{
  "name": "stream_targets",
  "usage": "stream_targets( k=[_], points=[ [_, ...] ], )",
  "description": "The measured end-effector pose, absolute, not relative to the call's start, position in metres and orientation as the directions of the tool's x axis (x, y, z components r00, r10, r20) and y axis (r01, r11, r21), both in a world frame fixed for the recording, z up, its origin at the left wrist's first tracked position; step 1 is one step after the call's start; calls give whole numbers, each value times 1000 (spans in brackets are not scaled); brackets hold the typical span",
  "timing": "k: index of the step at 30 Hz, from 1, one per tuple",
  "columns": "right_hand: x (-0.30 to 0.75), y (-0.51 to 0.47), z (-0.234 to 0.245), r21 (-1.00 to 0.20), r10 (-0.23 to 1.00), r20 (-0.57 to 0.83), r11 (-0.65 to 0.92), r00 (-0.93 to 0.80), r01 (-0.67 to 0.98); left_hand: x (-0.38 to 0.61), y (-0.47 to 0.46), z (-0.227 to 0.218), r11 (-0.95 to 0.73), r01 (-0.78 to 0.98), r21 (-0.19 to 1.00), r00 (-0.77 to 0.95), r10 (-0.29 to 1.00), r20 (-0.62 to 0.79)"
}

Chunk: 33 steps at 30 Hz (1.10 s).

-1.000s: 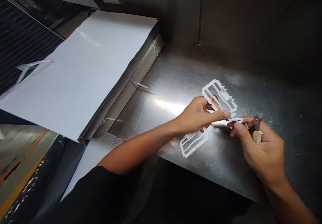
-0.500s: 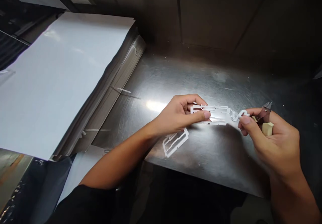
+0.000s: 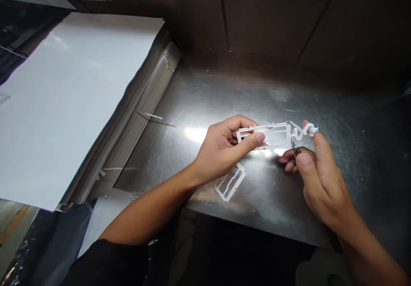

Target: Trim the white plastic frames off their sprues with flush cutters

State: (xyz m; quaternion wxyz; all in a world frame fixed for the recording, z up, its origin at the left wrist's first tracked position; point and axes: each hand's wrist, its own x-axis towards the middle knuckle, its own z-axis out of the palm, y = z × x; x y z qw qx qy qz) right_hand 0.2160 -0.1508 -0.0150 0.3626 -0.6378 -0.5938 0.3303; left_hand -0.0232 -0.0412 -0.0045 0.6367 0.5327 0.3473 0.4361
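Head view: the left hand (image 3: 221, 151) holds a white plastic frame (image 3: 268, 135) above the steel counter (image 3: 257, 89). Its grip is closed, with the thumb on the frame's near edge and the fingers curled behind. The frame lies roughly level between the two hands. A curled hook (image 3: 306, 130) at its right end touches the raised index finger of the right hand (image 3: 321, 183). That hand's grip is closed round a small metal tool (image 3: 294, 150) (only the tip shows, just under the frame's right end). A second white frame (image 3: 230, 182) lies flat on the counter, just below the left hand. A stack of white sheets (image 3: 70, 97) fills the left side, resting partly on the counter's edge.
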Motion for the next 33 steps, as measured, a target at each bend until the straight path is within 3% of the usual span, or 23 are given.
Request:
stream_targets(
  k=[20, 33],
  points=[
    [214, -147, -10, -822, 997, 40, -9, 73, 570, -24, -44, -6, 59, -195, 979, 417, 909, 28],
    [214, -146, -10, -729, 996, 88, 41, 33, 683, -25, -46, -9, 65, -161, 985, 417, 909, 8]
  ],
)
